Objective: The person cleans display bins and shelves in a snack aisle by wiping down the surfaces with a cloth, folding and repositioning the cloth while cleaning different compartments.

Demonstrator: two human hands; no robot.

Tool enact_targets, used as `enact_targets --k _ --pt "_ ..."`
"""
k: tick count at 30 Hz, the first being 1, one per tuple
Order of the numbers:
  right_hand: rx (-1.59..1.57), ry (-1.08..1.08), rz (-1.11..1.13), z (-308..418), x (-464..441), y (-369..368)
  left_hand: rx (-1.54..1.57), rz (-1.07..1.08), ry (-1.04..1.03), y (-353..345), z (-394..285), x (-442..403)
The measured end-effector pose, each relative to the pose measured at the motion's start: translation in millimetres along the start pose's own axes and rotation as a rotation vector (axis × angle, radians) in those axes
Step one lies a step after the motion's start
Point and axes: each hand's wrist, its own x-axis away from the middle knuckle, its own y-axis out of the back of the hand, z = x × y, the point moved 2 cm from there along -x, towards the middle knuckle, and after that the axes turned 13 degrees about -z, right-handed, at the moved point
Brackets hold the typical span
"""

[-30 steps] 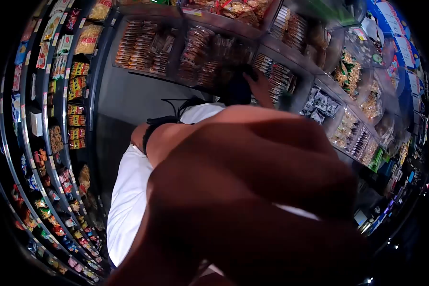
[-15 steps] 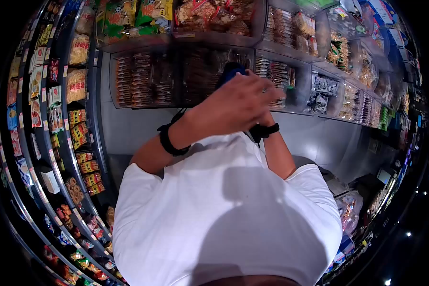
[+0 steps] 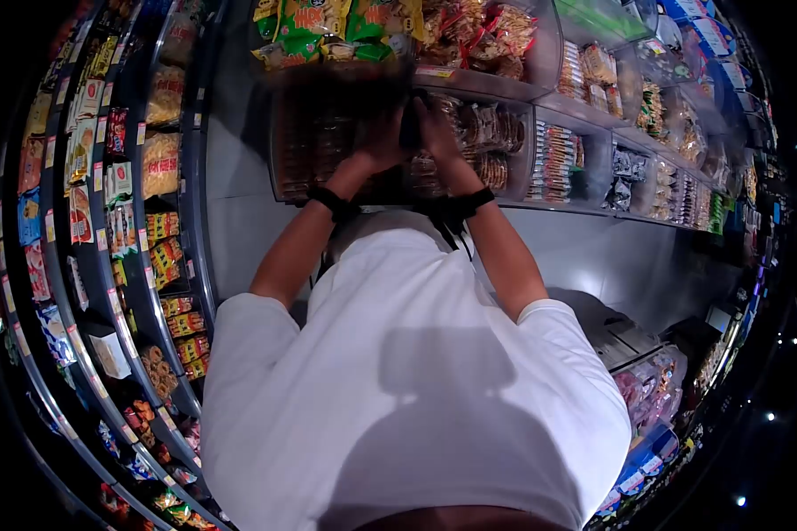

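Observation:
Both my hands reach forward over a clear bin [image 3: 273,168] of wrapped snacks, side by side with a narrow dark object [image 3: 410,128] between them. My left hand [image 3: 381,143] lies in deep shadow at the left of that object, and its fingers are hard to see. At its right side, my right hand [image 3: 437,133] is closed against it, thumb side inward. What the object is, I cannot make out. Rows of packaged snacks [image 3: 494,128] lie just right of my right hand. Black bands [image 3: 332,203] circle both wrists.
Green and yellow snack bags [image 3: 345,22] fill a bin behind. More clear bins with packets [image 3: 553,159] run off to the right. Tiered shelves of snacks [image 3: 161,164] curve along my left. A grey floor [image 3: 584,239] shows below the bins.
My left hand has moved back left, off its crossing over my right hand. Both hands now sit further forward, side by side. The view has shifted, so the bins appear further right.

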Motion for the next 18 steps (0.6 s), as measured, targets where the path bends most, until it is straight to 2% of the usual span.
enact_targets --k 1,2,4,5,6,7,8,9,10,11,12,13,15,16,17,18 --pt "0.159 0.198 0.097 5.3 5.0 3.9 -0.055 0.135 0.015 -1.9 3.4 -3.1" --pt "0.152 0.072 0.110 4.0 13.3 10.9 -0.075 0.079 -0.098 -2.8 0.0 3.7" --pt "0.150 0.149 0.148 -32.9 19.1 11.6 -0.032 -0.104 -0.277 -37.9 22.9 29.4" --pt "0.193 0.005 0.282 -30.7 22.6 16.2 -0.011 0.028 -0.093 -17.8 2.5 38.8" --pt "0.232 -0.143 0.420 -29.5 38.2 23.6 -0.021 0.019 -0.093 -9.5 -3.1 47.8" --pt "0.227 0.124 0.446 -25.9 57.2 33.3 0.034 0.149 -0.059 -2.5 -4.9 53.2" --pt "0.243 0.049 0.516 -10.9 70.5 41.8 0.086 0.269 -0.023 4.9 -6.3 58.1" --pt "0.264 -0.025 0.586 5.3 84.7 50.8 0.123 0.297 -0.014 4.1 -0.3 69.2" --pt "0.312 -0.437 0.692 35.3 92.0 57.4 0.148 0.310 -0.006 8.5 6.9 77.1" --pt "0.274 -0.454 0.725 40.4 94.3 57.9 0.341 0.418 0.157 26.9 -3.9 78.1" --pt "0.224 -0.445 0.741 45.1 94.9 60.7 0.431 0.274 0.152 43.1 -14.5 84.4" --pt "0.180 -0.460 0.764 55.4 90.2 58.8 0.448 0.227 0.081 53.0 -18.9 84.0" --pt "0.179 -0.434 0.781 76.4 90.8 53.8 0.321 0.066 0.134 66.0 -13.8 102.9" --pt "0.255 -0.403 0.879 82.6 85.9 46.0 0.276 -0.030 0.163 77.6 -15.3 108.8" --pt "0.386 -0.278 0.913 129.5 92.0 39.7 0.256 -0.126 0.191 91.9 -15.3 116.7" --pt "0.378 -0.313 0.976 156.6 100.2 32.3 0.239 -0.211 0.223 105.5 -17.7 130.0"
